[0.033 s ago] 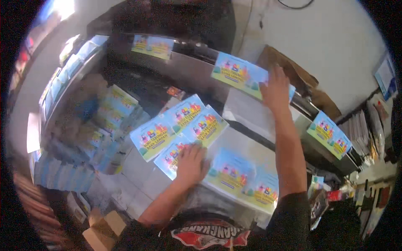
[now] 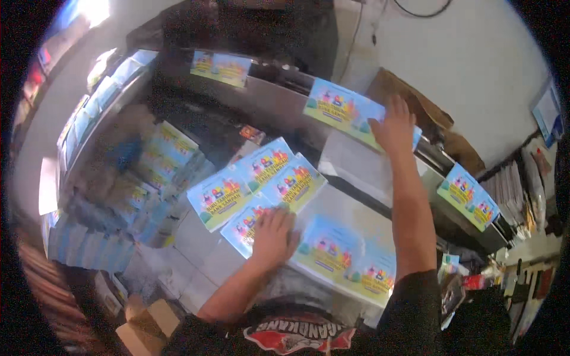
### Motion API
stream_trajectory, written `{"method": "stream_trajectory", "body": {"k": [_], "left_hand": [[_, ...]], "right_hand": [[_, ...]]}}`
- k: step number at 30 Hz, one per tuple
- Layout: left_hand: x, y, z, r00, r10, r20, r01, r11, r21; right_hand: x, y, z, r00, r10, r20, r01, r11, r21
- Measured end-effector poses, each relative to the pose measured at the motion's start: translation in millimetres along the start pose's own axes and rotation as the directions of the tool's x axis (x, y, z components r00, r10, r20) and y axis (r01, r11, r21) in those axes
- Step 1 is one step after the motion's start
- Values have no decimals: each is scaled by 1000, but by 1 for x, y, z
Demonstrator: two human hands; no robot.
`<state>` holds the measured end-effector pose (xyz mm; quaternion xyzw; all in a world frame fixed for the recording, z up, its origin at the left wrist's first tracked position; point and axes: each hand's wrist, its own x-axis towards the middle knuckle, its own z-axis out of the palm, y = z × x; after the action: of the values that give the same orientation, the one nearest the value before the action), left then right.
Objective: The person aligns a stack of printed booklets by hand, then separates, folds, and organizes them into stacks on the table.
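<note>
My left hand (image 2: pixel 274 236) lies with its fingers spread on the near one of two side-by-side printed sheets (image 2: pixel 294 185), blue and yellow-green with cartoon figures. A matching pair of printed sheets (image 2: pixel 218 196) lies just beyond it, to the left. My right hand (image 2: pixel 395 126) reaches far out, fingers stretched and thumb apart, over the right end of a printed sheet (image 2: pixel 335 107) on the raised ledge. Whether it grips that sheet's edge is hidden. Close to my body, more printed sheets (image 2: pixel 323 246) lie on the pale table (image 2: pixel 359 207).
Further printed sheets hang along the ledge (image 2: pixel 267 94), at the back left (image 2: pixel 222 68) and at the right (image 2: pixel 466 196). Stacks of booklets (image 2: pixel 92 246) stand at the left. An open cardboard box (image 2: pixel 148 323) is at the lower left. Brown cardboard (image 2: pixel 415 101) leans behind the ledge.
The whole view has shifted slightly. Both hands keep the same places on the printed sheets.
</note>
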<state>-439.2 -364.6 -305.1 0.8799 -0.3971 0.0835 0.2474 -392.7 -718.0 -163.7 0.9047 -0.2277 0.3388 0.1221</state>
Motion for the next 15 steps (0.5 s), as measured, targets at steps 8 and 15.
{"method": "stream_trajectory", "body": {"k": [8,15], "left_hand": [[-8,-6,-15,999,-24,44,23,999,34],[2,-1,-12,999,-16,43,16,1000,-5]], "right_hand": [[40,-57,8,943,-31,331,-12,992,128],[31,-51,9,984,-147,-97,160,977,142]]}}
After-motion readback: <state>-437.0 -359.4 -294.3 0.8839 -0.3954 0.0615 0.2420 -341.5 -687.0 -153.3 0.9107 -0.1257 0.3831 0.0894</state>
